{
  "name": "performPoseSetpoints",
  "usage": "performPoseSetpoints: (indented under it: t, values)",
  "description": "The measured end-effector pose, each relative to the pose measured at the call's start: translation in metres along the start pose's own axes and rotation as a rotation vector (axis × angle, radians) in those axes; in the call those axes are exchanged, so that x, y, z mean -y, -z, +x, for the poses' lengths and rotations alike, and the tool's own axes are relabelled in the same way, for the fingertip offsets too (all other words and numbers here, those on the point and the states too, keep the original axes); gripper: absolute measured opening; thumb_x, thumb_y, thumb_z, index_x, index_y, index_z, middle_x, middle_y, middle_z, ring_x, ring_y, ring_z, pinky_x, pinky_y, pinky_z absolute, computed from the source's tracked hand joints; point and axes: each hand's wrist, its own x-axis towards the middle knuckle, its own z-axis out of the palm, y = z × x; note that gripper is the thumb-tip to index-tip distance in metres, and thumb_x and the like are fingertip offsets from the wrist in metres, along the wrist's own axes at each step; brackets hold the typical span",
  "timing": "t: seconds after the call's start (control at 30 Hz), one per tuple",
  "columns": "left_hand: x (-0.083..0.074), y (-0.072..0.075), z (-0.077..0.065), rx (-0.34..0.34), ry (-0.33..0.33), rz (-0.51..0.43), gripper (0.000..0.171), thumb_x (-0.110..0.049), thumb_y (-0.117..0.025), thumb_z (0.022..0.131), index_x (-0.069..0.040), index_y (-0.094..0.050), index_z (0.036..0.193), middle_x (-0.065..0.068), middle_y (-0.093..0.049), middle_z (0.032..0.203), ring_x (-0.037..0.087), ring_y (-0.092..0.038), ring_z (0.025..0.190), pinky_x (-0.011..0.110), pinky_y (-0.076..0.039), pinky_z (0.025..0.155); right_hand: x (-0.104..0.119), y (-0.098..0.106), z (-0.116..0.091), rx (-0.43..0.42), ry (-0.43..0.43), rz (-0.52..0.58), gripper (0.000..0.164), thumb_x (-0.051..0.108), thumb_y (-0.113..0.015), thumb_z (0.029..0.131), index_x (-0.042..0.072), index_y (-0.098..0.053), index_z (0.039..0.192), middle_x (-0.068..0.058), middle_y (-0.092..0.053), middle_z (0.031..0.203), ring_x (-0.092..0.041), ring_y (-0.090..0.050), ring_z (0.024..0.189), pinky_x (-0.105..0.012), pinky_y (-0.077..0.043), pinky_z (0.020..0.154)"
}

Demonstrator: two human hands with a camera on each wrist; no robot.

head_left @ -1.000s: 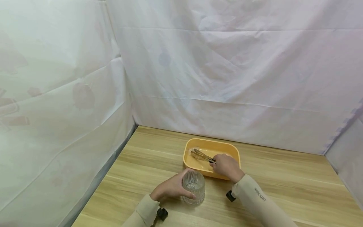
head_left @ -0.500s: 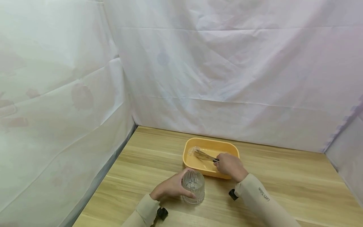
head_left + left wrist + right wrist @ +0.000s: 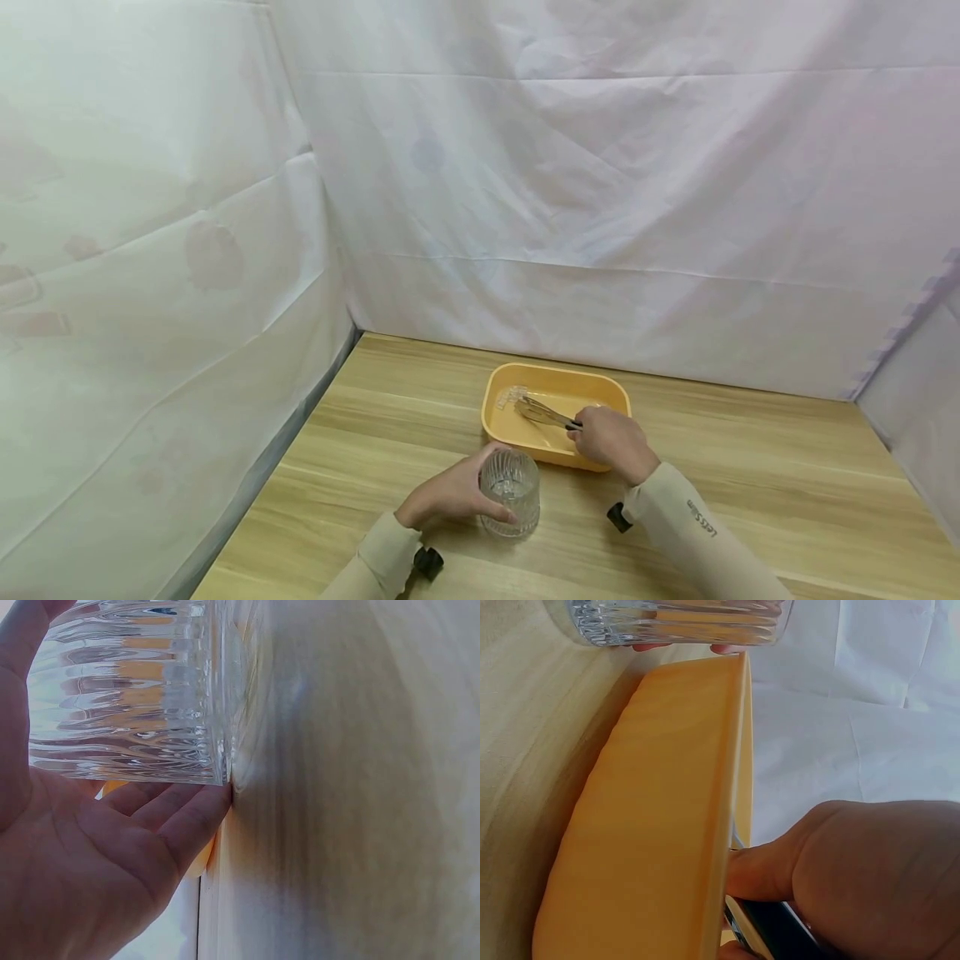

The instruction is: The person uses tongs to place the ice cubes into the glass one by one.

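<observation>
A ribbed clear glass (image 3: 522,493) stands upright on the wooden table. My left hand (image 3: 452,490) grips its side, thumb in front and fingers behind. In the left wrist view the fingertips reach down to the base of the glass (image 3: 127,697). Beyond it sits a yellow rectangular tub (image 3: 551,455) holding a few small clear pieces (image 3: 512,396) at its left end. My right hand (image 3: 613,439) holds metal tongs (image 3: 543,413) inside the tub, their tips close to these pieces. A black handle part (image 3: 780,930) shows under the thumb in the right wrist view.
White patterned sheeting (image 3: 570,208) hangs behind the table and along its left side. The wooden table top (image 3: 735,467) extends to the right of the tub. Black straps (image 3: 428,563) circle both wrists at the beige cuffs.
My right hand has shifted slightly right and back, drawing the tongs a little away from the clear pieces. The tong arms now look closer together. The left hand and glass stay in place.
</observation>
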Motion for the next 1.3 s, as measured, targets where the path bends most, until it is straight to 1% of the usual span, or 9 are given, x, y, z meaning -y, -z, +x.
performPoseSetpoints:
  t: [0.33, 0.57, 0.73, 0.9, 1.3]
  values:
    - [0.000, 0.000, 0.001, 0.002, -0.012, 0.012, 0.085, -0.027, -0.092, 0.067, -0.036, -0.043, 0.136, -0.007, -0.057, 0.128, 0.017, -0.053, 0.120, 0.045, -0.042, 0.104, -0.004, -0.005, -0.004, -0.041, 0.049, -0.010, 0.023, 0.025, -0.065, 0.095, 0.018, -0.061, 0.073, 0.001, -0.052, 0.061, -0.014, -0.043, 0.053, -0.029, -0.030, 0.045]
    - [0.000, 0.001, 0.001, 0.005, 0.003, 0.029, 0.086, -0.029, -0.092, 0.067, -0.035, -0.042, 0.136, -0.007, -0.056, 0.128, 0.017, -0.053, 0.120, 0.046, -0.043, 0.103, -0.006, -0.005, -0.008, -0.058, 0.071, -0.006, 0.025, 0.026, -0.064, 0.095, 0.020, -0.059, 0.072, 0.002, -0.051, 0.060, -0.013, -0.042, 0.051, -0.028, -0.029, 0.044]
    - [-0.001, 0.001, 0.000, 0.005, 0.007, 0.030, 0.087, -0.028, -0.092, 0.067, -0.034, -0.042, 0.137, -0.005, -0.056, 0.128, 0.018, -0.054, 0.119, 0.045, -0.044, 0.102, -0.009, 0.002, -0.015, -0.092, 0.108, -0.016, 0.030, 0.026, -0.063, 0.096, 0.017, -0.054, 0.070, 0.001, -0.048, 0.060, -0.013, -0.041, 0.050, -0.027, -0.031, 0.045]
    - [0.000, 0.001, 0.001, 0.006, -0.007, 0.032, 0.086, -0.029, -0.092, 0.067, -0.035, -0.042, 0.137, -0.007, -0.056, 0.128, 0.017, -0.053, 0.120, 0.045, -0.044, 0.102, -0.015, 0.011, -0.023, -0.129, 0.131, -0.016, 0.029, 0.027, -0.064, 0.096, 0.018, -0.054, 0.071, 0.003, -0.047, 0.059, -0.012, -0.041, 0.049, -0.026, -0.031, 0.044]
    - [0.000, 0.001, 0.001, 0.006, -0.009, 0.039, 0.086, -0.028, -0.092, 0.067, -0.034, -0.042, 0.137, -0.006, -0.056, 0.128, 0.016, -0.054, 0.119, 0.044, -0.044, 0.102, -0.024, 0.027, -0.048, -0.175, 0.140, 0.011, 0.031, 0.029, -0.064, 0.096, 0.020, -0.050, 0.070, 0.004, -0.044, 0.057, -0.011, -0.040, 0.047, -0.027, -0.030, 0.045]
